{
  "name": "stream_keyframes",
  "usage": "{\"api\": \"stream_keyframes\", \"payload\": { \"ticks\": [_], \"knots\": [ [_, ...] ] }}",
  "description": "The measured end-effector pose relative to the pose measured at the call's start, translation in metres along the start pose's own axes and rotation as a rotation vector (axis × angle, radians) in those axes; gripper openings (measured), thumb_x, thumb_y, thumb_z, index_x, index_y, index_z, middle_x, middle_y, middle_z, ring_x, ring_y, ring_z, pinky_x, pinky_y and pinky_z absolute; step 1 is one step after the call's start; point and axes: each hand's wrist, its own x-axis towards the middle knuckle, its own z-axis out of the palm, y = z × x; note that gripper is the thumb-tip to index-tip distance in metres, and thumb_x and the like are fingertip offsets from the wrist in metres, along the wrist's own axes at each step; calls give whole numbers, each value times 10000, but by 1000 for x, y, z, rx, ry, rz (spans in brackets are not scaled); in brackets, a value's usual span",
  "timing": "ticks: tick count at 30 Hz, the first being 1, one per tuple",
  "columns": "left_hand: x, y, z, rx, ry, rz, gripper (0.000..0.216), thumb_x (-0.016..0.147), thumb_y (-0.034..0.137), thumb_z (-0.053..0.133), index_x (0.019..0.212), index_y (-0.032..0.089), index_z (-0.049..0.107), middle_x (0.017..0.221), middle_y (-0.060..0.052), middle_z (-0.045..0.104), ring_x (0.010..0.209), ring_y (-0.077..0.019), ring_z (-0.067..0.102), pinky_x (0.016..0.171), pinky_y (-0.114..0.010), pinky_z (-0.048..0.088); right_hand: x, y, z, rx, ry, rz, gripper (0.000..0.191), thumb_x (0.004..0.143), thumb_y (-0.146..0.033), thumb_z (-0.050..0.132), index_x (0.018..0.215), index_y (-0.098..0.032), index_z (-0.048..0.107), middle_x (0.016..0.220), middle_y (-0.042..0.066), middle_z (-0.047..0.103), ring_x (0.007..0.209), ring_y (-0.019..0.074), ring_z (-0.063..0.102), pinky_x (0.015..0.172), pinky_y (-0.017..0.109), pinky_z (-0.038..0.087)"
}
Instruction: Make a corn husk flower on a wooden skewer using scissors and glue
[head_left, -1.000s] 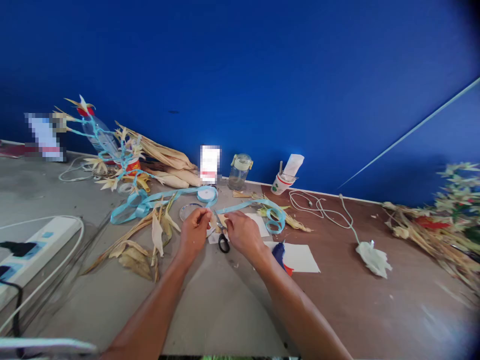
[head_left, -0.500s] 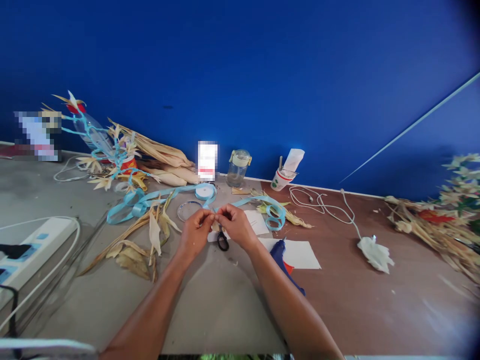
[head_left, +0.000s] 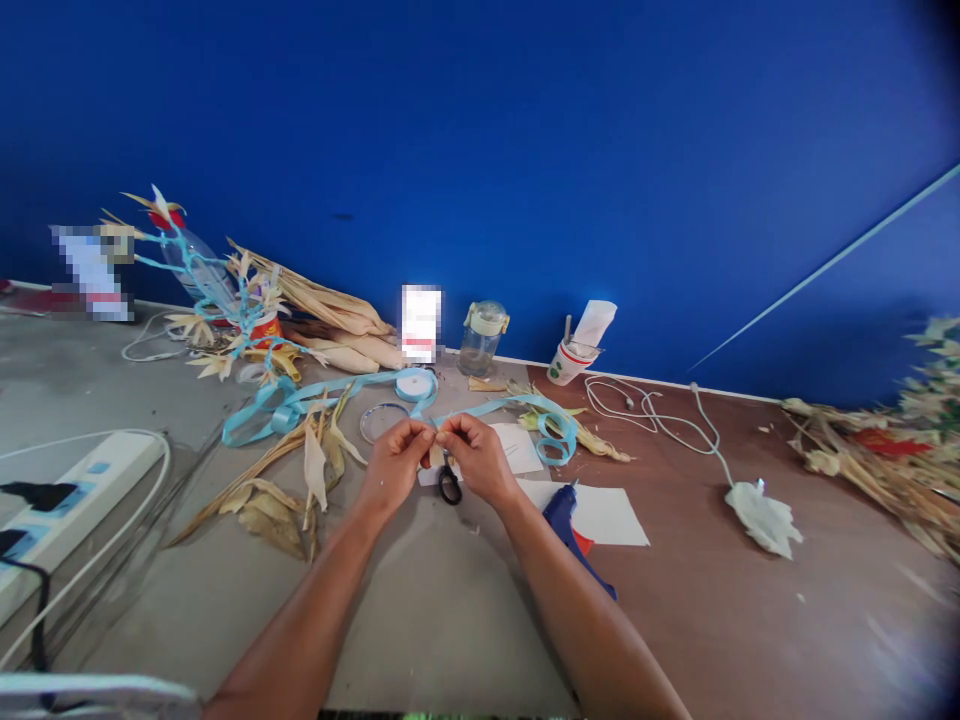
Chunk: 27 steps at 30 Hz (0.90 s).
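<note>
**Left hand and right hand pinched on ribbon**

Head view: the fingertips meet above the table, both closed on the ribbon's end. The strip runs rightward from them, ending in a curl. Scissors lie just beneath.

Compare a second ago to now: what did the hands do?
The right hand moved left until its fingertips met those of the left hand. Both now pinch the small husk piece in a closed grip above the scissors. A second ago a gap lay between them. The blue ribbon, spool and glue gun lie where they were.
</note>
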Motion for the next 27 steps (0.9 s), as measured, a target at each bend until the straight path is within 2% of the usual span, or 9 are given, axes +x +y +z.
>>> {"api": "stream_keyframes", "payload": {
  "ticks": [8, 11, 15, 22, 27],
  "knots": [
    [3, 1, -4, -80, 54, 3, 225, 765, 342, 611, 629, 172, 558, 515, 42, 483, 493, -80, 424, 504, -214, 327, -1, -1, -2, 90, -5, 44, 168, 747, -321, 580, 660, -186, 530, 589, -48, 462, 542, 95, 414, 529, 222, 346],
    [2, 4, -3, -69, 29, -10, 227, 752, 346, 623, 626, 168, 560, 510, 45, 476, 490, -78, 422, 497, -211, 323, 1, 0, -3, 143, -21, 91, 184, 740, -348, 597, 674, -186, 538, 589, -49, 467, 538, 91, 406, 518, 216, 347],
    [-1, 7, 0, -52, -12, -46, 233, 737, 365, 632, 640, 164, 564, 502, 47, 480, 485, -79, 423, 493, -213, 320, 2, 3, -4, 228, -110, 116, 203, 706, -361, 655, 738, -185, 559, 608, -49, 501, 539, 87, 425, 525, 211, 353],
    [-1, 8, 0, -17, -68, -76, 248, 713, 387, 638, 639, 159, 574, 483, 45, 472, 463, -81, 409, 466, -216, 290, 0, 5, -4, 138, -157, 107, 175, 714, -303, 602, 654, -185, 487, 587, -52, 454, 530, 82, 373, 510, 211, 296],
    [-3, 9, 2, -43, -73, -98, 222, 704, 353, 632, 620, 159, 564, 479, 46, 466, 460, -77, 410, 469, -213, 294, 0, 3, -4, 94, -166, 77, 175, 716, -304, 569, 644, -192, 456, 590, -51, 435, 538, 86, 362, 517, 212, 301]
  ]
}}
